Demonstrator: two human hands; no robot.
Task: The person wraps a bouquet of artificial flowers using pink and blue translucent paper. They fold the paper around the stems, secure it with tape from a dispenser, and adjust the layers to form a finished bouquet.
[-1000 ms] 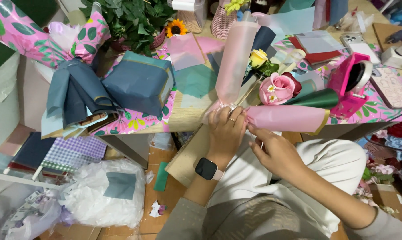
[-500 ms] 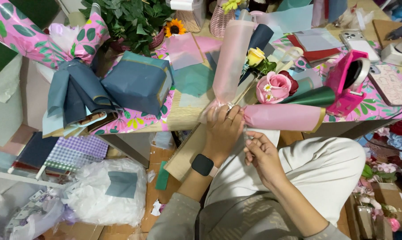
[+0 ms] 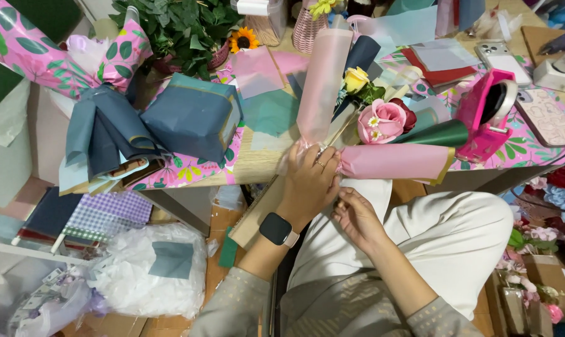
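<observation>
left hand [image 3: 309, 184] gripping pink bouquet wrap [image 3: 357, 134], right hand [image 3: 356, 215] just below

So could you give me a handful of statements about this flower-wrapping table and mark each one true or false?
1. The left hand grips the gathered base of the small bouquet at the table edge. True.
2. A smartwatch sits on the right wrist. False: it is on the left wrist.
3. The pink tape dispenser stands on the table to the right of the bouquet. True.
4. The right hand rests flat on the tabletop. False: it is below the table edge, over the lap.
5. The sunflower is part of the bouquet. False: it sits apart, by the green plant.
</observation>
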